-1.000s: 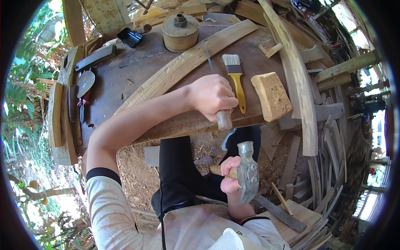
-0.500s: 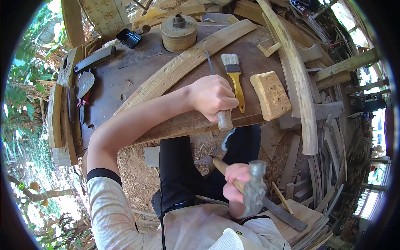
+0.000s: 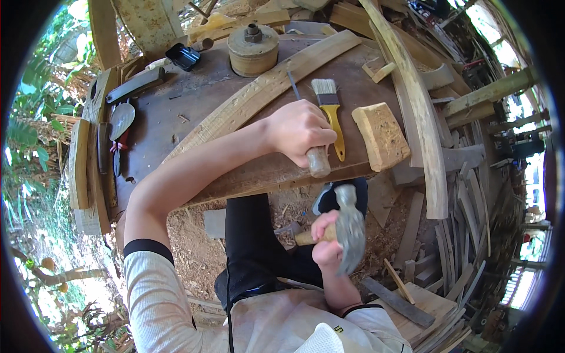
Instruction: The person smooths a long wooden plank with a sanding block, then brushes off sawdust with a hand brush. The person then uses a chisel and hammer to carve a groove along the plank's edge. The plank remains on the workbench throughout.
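Observation:
My left hand [image 3: 301, 132] is closed round the wooden handle of a chisel [image 3: 318, 162], above the bench's near edge. The chisel's narrow blade points away from me, its tip at the edge of a long, pale plank [image 3: 229, 107]. Below the bench edge, over my thigh, my right hand [image 3: 327, 236] grips the wooden handle of a claw hammer [image 3: 351, 229]. The hammer is slightly blurred, with its head apart from the chisel's butt. A yellow-handled paintbrush [image 3: 333, 120] lies just right of my left hand, and beyond it rests a chunky wood block [image 3: 382, 136].
The brown bench top [image 3: 194, 112] carries a round wooden piece with a metal nut [image 3: 253, 52] and a black tray [image 3: 183, 57]. Red-handled pliers [image 3: 119, 152] lie at the left. A long curved pole [image 3: 421, 106] and stacked timber strips [image 3: 471, 200] fill the right side.
My right hand has raised the claw hammer, bringing its head up closer to the chisel's butt. My left hand and the chisel stay nearly in place.

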A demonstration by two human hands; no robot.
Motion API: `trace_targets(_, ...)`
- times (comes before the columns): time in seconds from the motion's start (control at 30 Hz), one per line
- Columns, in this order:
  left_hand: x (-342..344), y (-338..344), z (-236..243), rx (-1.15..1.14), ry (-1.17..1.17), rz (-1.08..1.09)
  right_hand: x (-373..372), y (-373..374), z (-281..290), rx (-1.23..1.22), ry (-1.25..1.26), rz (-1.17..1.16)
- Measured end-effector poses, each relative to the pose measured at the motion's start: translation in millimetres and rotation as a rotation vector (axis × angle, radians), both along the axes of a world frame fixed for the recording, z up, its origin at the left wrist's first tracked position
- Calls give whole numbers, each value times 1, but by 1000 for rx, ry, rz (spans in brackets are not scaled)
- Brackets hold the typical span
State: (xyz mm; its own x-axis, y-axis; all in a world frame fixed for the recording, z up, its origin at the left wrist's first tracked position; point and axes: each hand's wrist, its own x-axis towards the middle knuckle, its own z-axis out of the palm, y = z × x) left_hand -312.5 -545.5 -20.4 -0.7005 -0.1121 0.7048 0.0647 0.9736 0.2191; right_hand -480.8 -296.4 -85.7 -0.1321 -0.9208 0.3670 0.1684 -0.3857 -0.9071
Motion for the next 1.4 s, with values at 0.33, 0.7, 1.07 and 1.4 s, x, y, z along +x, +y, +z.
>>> trace_targets(0.33, -4, 8, 5, 36, 18, 2, 3, -11, 7, -217, 10, 4)
trace_targets(0.7, 12, -4, -5, 8, -28, -7, 6, -8, 15, 330, -45, 122)
trace_targets(1.07, -14, 20, -1, -143, -98, -46, -30, 50, -32, 400, -245, 168)
trace_targets(1.4, -11, 27, 22, -327, -60, 227, -41, 58, -26, 392, -233, 155)
